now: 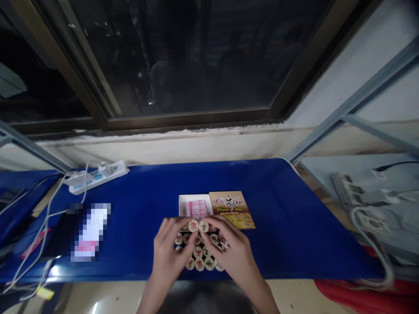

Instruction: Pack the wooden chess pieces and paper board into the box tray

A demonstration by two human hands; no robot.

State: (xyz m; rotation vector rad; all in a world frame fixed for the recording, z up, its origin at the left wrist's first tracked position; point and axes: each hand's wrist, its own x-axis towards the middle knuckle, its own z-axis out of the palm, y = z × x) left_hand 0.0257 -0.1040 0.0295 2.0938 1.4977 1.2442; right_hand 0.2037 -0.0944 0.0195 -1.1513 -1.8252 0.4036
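My left hand (170, 245) pinches a round wooden Chinese chess piece with a red character (193, 226) between thumb and fingers. Right beside it, my right hand (229, 244) grips another chess piece with a dark character (204, 226). The two pieces are side by side, faces toward me. Below and between my hands lie several more chess pieces (199, 264) in rows, marked in red or black; my fingers hide some. Just beyond my hands are an open white box (182, 205) with a folded pink-lined sheet (198, 208) and the printed Chinese chess box lid (233, 203).
A blue-covered table (288, 218) fills the middle. On its left are a white power strip (101, 178), loose cables (46, 229) and a blurred phone-like object (91, 231). A window (196, 56) stands behind, and a grey metal frame (327, 120) rises at right.
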